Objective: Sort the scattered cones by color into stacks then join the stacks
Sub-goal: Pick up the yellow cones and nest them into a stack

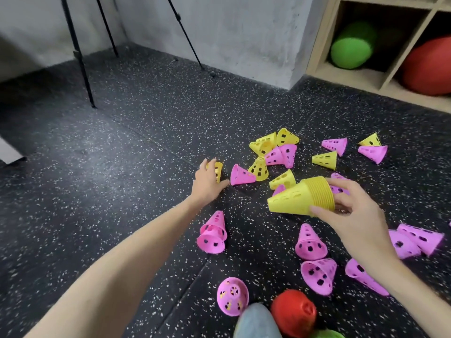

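Yellow and pink perforated cones lie scattered over the dark speckled floor (122,167). My right hand (351,211) grips a stack of yellow cones (297,198) by its wide end, held sideways above the floor with the tip pointing left. My left hand (207,181) reaches far out and closes its fingers on a single yellow cone (218,170) lying on the floor. A pink cone (241,175) lies just right of that hand. More yellow cones (264,143) cluster behind it. Pink cones (213,234) lie nearer to me.
A red stack of cones (294,313) and a green one (325,334) sit by my knee (256,323) at the bottom edge. Tripod legs (80,59) stand at the back left. A wooden shelf (353,74) holds a green ball (352,46) and a red ball (429,67).
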